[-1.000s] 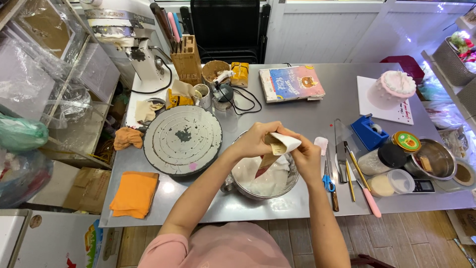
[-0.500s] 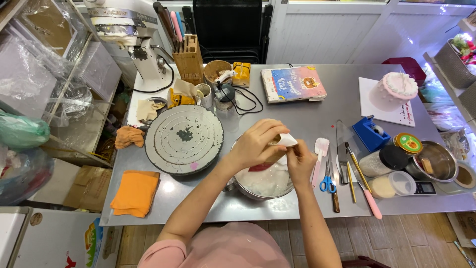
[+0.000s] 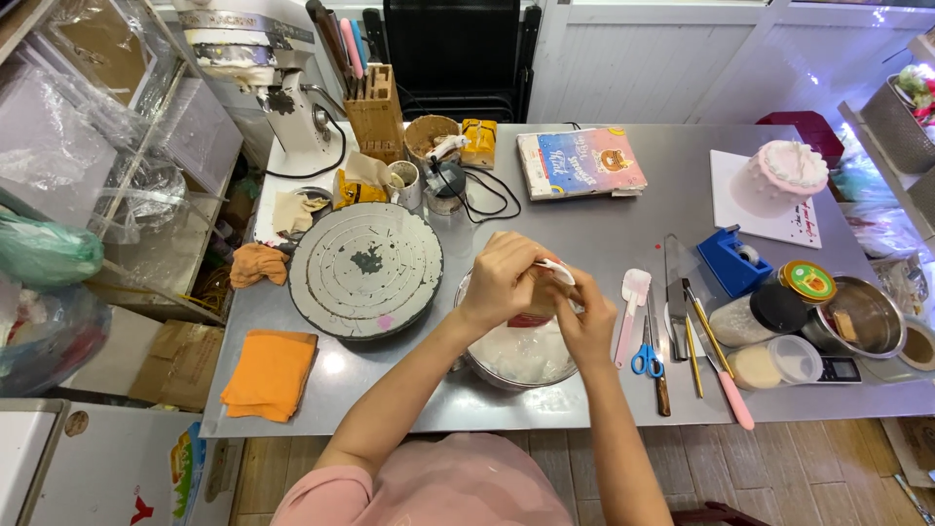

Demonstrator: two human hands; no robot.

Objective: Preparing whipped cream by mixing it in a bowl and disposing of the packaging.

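Both my hands meet over a steel bowl (image 3: 479, 367) that holds white cream and something red. My left hand (image 3: 504, 280) pinches the white top edge of a small white and tan piping bag (image 3: 551, 280). From the lower right, my right hand (image 3: 590, 329) cups the bag's other side. The bag is mostly hidden between my fingers. A grey cake turntable (image 3: 365, 268) stands just left of the bowl.
Right of the bowl lie a white spatula (image 3: 633, 292), blue scissors (image 3: 645, 360), knives and a pink-handled tool (image 3: 730, 394). Further right are a blue tape dispenser (image 3: 730, 261), jars and a steel pot (image 3: 867, 317). A pink cake (image 3: 779, 170), a book (image 3: 581, 161), a knife block (image 3: 375, 117) and an orange cloth (image 3: 271, 373) are also on the table.
The bag, held wider open a second ago, is now gathered tight between both hands. My hands have drawn closer together above the bowl.
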